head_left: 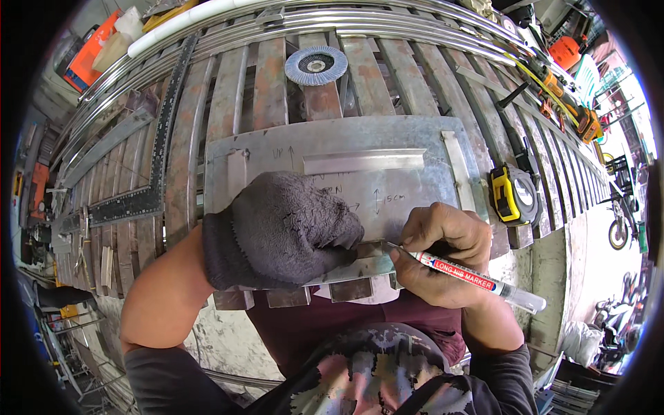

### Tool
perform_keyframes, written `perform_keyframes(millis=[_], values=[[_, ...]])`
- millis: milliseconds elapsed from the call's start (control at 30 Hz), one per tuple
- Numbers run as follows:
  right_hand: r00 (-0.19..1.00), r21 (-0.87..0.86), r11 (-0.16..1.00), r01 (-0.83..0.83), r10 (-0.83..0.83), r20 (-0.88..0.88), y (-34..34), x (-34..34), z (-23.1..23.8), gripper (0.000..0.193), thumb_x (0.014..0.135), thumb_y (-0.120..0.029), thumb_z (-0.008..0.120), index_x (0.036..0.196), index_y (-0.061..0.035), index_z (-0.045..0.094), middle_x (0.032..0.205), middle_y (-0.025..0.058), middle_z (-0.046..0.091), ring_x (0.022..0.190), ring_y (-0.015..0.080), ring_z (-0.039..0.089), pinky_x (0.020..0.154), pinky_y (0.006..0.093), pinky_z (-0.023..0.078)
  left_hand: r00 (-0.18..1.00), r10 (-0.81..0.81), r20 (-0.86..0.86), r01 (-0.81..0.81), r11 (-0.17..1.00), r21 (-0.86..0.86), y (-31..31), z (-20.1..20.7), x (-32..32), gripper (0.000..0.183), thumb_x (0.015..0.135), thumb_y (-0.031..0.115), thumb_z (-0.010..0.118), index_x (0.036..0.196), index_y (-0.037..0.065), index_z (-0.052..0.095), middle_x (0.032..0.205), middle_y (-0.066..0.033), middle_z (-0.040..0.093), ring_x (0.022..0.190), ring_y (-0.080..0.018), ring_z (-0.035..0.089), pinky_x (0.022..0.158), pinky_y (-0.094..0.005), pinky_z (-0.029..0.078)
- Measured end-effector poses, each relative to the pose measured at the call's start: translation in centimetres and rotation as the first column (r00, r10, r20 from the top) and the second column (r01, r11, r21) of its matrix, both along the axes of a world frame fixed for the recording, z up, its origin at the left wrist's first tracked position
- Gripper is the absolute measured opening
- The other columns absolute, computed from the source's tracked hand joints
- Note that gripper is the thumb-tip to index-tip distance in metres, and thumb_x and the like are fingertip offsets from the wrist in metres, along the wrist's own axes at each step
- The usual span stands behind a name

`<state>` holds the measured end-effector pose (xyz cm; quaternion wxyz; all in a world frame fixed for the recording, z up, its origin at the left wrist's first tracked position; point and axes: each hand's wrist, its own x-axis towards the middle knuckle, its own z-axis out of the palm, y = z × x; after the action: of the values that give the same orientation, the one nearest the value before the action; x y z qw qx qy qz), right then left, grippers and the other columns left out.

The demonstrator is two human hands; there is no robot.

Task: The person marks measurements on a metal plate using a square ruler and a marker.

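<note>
My left hand [290, 225], in a dark grey fabric glove, is closed with its thumb and fingertips on a short metal strip [371, 250] near the front edge of a flat metal sheet [408, 138]. In my bare right hand [449, 252] is a white-and-red marker [460, 272], its clear cap on the rear end. The marker's thin nib touches or nearly touches the strip's right end. Pen-drawn arrows and writing cover part of the sheet. A long metal angle piece [366, 161] lies across its middle, with narrow strips at its left and right sides. My glove hides part of the sheet.
Slatted metal bars [270, 86] form the worktable. A grinding flap disc [316, 66] lies beyond the sheet, and a black steel square [162, 149] lies to the left. At right are a yellow-black tape measure [514, 195] and an orange-black tool [589, 126]. Long metal tubes [277, 31] line the far edge.
</note>
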<state>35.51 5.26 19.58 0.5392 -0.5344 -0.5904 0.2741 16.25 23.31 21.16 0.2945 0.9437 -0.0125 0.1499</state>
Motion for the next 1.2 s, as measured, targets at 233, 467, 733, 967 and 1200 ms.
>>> perform_keyframes(millis=[233, 467, 733, 967, 1200], values=[[0.987, 0.127, 0.992, 0.012, -0.032, 0.155, 0.5, -0.3, -0.2, 0.032, 0.069, 0.012, 0.083, 0.079, -0.0093, 0.061, 0.073, 0.0050, 0.067, 0.059, 0.0114, 0.063, 0.053, 0.0234, 0.044, 0.997, -0.035, -0.064, 0.035, 0.999, 0.009, 0.2, 0.3, -0.2, 0.017, 0.074, 0.017, 0.080, 0.091, 0.013, 0.078, 0.090, -0.0112, 0.073, 0.083, -0.0370, 0.071, 0.074, -0.0459, 0.058], [0.956, 0.079, 0.996, 0.051, -0.071, 0.284, 0.4, 0.1, -0.3, 0.033, 0.068, 0.005, 0.088, 0.073, -0.0124, 0.061, 0.071, 0.0048, 0.068, 0.054, 0.0167, 0.063, 0.050, 0.0247, 0.044, 0.993, -0.046, 0.106, 0.034, 0.994, 0.108, 0.2, -0.6, 0.1, 0.016, 0.086, 0.027, 0.075, 0.082, 0.011, 0.074, 0.078, -0.0091, 0.070, 0.070, -0.0332, 0.069, 0.063, -0.0454, 0.056], [0.964, 0.078, 0.995, 0.056, -0.074, 0.255, 0.6, -0.2, 0.1, 0.033, 0.068, 0.004, 0.089, 0.073, -0.0133, 0.061, 0.070, 0.0042, 0.068, 0.055, 0.0163, 0.065, 0.050, 0.0253, 0.045, 0.998, -0.053, 0.026, 0.050, 0.994, 0.097, 0.2, -0.5, -0.2, 0.014, 0.075, 0.024, 0.076, 0.086, 0.015, 0.072, 0.080, -0.0077, 0.067, 0.077, -0.0363, 0.067, 0.068, -0.0494, 0.054], [0.946, 0.093, 0.994, 0.047, -0.075, 0.314, 0.5, 0.0, 0.0, 0.033, 0.068, 0.006, 0.088, 0.075, -0.0132, 0.062, 0.069, 0.0047, 0.067, 0.055, 0.0155, 0.064, 0.049, 0.0251, 0.045, 0.996, -0.085, -0.029, 0.089, 0.984, 0.157, 0.3, 0.4, 0.0, 0.017, 0.088, 0.026, 0.072, 0.092, 0.011, 0.078, 0.082, -0.0095, 0.072, 0.072, -0.0308, 0.071, 0.066, -0.0445, 0.058], [0.954, 0.090, 0.995, 0.043, -0.067, 0.291, 0.6, -0.1, 0.1, 0.033, 0.070, 0.005, 0.088, 0.077, -0.0127, 0.061, 0.069, 0.0044, 0.067, 0.054, 0.0145, 0.063, 0.048, 0.0244, 0.044, 0.996, -0.083, 0.016, 0.081, 0.993, 0.083, 0.4, -0.3, -0.1, 0.014, 0.080, 0.024, 0.074, 0.089, 0.014, 0.076, 0.082, -0.0085, 0.070, 0.077, -0.0333, 0.069, 0.068, -0.0466, 0.056]])
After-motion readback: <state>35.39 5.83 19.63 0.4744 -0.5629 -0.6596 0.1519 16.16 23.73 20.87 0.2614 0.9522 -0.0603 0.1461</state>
